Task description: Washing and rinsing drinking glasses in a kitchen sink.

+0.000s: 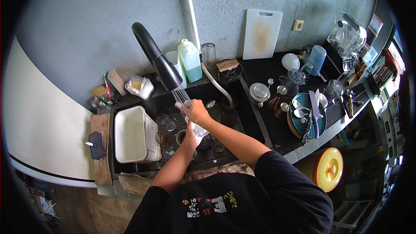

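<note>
Water sprays from a black faucet [159, 58] onto my right hand [195, 111], which is curled just beneath the spout. My left hand [192, 136] is below it, holding a white item [200, 130] that my hands and forearms partly cover; whether it is a cup or something softer I cannot tell. What lies inside my right fingers is hidden. Both hands are over a black sink [240, 117]. Several drinking glasses [166, 123] stand in the basin around the drain [181, 136], and a spoon [211, 104] is beyond my right wrist.
A white plastic bin [130, 136] fills the sink's left end. Behind stand a green-liquid jug [191, 63], a wooden brush [227, 65] and a white cutting board [262, 35]. Knives and spoons lie on a teal plate [297, 126] at right. A yellow-lidded container [328, 169] is below the counter.
</note>
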Available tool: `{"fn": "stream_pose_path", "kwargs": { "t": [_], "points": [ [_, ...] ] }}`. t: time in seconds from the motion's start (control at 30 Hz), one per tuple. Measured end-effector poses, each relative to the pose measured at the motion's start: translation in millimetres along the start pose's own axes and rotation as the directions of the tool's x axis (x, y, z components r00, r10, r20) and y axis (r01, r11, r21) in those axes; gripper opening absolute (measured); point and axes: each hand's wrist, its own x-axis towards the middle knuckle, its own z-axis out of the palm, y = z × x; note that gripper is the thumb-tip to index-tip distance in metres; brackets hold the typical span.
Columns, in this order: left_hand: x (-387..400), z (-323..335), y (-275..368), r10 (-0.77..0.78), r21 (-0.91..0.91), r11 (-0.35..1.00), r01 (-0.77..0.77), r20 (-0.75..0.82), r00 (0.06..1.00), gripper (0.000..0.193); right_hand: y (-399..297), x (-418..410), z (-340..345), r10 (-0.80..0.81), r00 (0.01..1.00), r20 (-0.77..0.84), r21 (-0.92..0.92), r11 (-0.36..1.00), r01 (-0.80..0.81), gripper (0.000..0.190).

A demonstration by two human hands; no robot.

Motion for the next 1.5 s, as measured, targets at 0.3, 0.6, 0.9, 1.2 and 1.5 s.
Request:
{"fn": "stream_pose_path", "kwargs": {
  "t": [0.3,0.6,0.9,1.2,1.5],
  "points": [
    [-9,1,13,0.182,-0.140,0.979,-0.149,0.256,0.949,0.050,19,-48,16,-0.409,0.904,-0.125,-0.223,0.899,0.376,0.029],
    [-28,16,22,0.007,-0.091,0.996,0.012,0.210,0.978,0.065,92,-27,22,-0.327,0.945,-0.012,-0.042,0.944,0.326,0.061],
    [-29,3,10,0.101,-0.098,0.992,-0.080,0.232,0.967,0.053,47,-41,31,-0.066,0.998,0.016,-0.152,0.986,0.067,0.057],
    [-41,7,17,-0.015,-0.084,0.996,0.020,0.067,0.998,0.066,32,-49,10,0.307,0.926,0.221,0.253,0.899,-0.358,0.072],
    [-46,10,21,0.005,-0.118,0.993,0.014,0.162,0.987,0.058,0,-79,9,0.020,1.000,0.016,-0.216,0.976,-0.016,0.070]
  ]
}}
